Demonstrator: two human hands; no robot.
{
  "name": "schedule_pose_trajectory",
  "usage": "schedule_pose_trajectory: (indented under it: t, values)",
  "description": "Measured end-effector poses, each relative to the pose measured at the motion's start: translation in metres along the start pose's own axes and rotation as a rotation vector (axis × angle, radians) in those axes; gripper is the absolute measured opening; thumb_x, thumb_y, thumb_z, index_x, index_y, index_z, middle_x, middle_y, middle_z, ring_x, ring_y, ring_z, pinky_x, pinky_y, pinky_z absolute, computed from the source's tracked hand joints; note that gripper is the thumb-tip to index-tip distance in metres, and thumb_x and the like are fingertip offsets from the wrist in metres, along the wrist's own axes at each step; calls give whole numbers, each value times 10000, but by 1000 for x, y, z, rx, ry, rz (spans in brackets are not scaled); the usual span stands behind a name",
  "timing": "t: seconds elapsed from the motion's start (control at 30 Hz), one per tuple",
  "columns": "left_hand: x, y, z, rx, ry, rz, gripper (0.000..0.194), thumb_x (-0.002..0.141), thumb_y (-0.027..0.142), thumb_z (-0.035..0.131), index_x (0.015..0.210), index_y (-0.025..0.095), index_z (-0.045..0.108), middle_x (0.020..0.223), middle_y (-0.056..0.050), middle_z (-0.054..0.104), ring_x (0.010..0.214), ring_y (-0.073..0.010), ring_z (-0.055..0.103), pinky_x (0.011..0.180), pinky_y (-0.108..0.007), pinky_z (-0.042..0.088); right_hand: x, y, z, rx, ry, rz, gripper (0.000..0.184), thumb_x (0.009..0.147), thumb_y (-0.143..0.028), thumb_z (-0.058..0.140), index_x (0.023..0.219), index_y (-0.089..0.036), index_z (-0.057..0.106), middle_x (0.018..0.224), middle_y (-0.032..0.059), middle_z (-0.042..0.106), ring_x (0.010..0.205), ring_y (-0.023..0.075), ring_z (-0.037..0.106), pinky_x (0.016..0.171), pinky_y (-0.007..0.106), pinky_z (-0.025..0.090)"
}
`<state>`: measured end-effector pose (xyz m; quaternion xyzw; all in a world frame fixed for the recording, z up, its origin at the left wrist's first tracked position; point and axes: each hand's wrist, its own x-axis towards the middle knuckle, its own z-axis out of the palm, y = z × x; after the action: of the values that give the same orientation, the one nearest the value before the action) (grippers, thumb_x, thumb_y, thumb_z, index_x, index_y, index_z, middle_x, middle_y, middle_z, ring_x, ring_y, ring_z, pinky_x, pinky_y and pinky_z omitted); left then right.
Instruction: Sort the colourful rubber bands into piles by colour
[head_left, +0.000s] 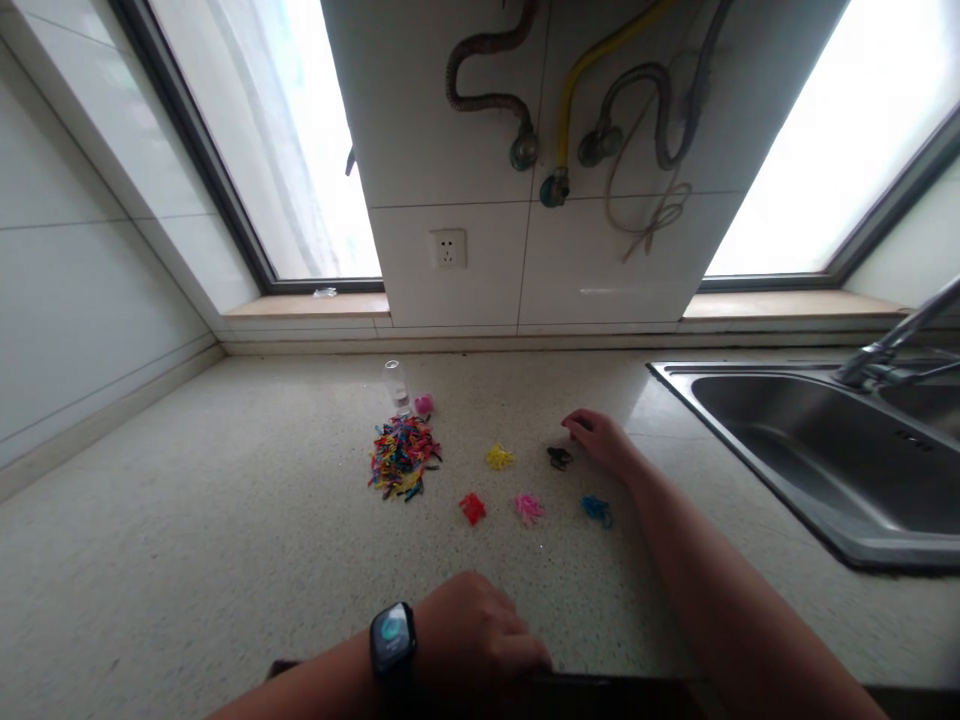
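Note:
My right hand (596, 438) reaches over the counter just behind a small black pile of elastic bands (559, 457). Its fingertips are pinched together; anything between them is too small to make out. My left hand (480, 635), below a smartwatch (392, 640), rests curled at the counter's front edge. Around the middle lie small piles of yellow bands (499, 457), red bands (472, 508), pink bands (529, 508) and blue bands (597, 510). A larger heap of mixed-colour bands (405, 455) lies to the left, with a clear plastic bottle (396, 388) and a pink cap (424, 404) behind it.
The speckled counter (225, 530) runs back to a tiled wall with a socket (448, 248). Hoses and valves (555, 187) hang above. On the right, a steel sink (795, 450) with a faucet (892, 345) is set into the counter.

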<state>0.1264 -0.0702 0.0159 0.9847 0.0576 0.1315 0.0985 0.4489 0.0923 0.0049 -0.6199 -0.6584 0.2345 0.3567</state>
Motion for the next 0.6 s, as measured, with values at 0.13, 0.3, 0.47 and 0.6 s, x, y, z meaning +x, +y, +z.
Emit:
schedule_pose_trajectory:
  t: [0.13, 0.3, 0.47, 0.6]
  values:
    - [0, -1, 0, -5, 0, 4, 128, 929, 327, 514, 992, 242, 587, 674, 45, 656, 594, -119, 572, 497, -290, 336, 1, 2, 0, -26, -16, -5, 367, 847, -458, 513, 936, -160, 707, 722, 32, 660, 668, 172, 578, 628, 274, 415]
    - [-1, -2, 3, -15, 4, 3, 137, 896, 326, 558, 1008, 253, 587, 684, 57, 659, 599, -122, 576, 509, -285, 348, 0, 2, 1, -87, -43, -17, 369, 861, -468, 508, 941, -169, 709, 750, 39, 688, 685, 179, 594, 635, 279, 413]
    - [-3, -2, 4, -5, -6, -10, 129, 892, 308, 554, 1002, 250, 588, 687, 53, 657, 610, -125, 588, 516, -286, 369, -2, 0, 2, -142, -65, -39, 391, 877, -491, 489, 941, -181, 719, 752, 45, 697, 688, 186, 605, 645, 287, 417]
    - [-3, -3, 3, -8, -3, 1, 123, 897, 318, 553, 992, 247, 584, 670, 53, 649, 600, -120, 584, 506, -283, 358, -2, -1, 1, -164, -48, -57, 410, 879, -513, 485, 949, -183, 719, 772, 52, 700, 710, 197, 608, 656, 295, 421]
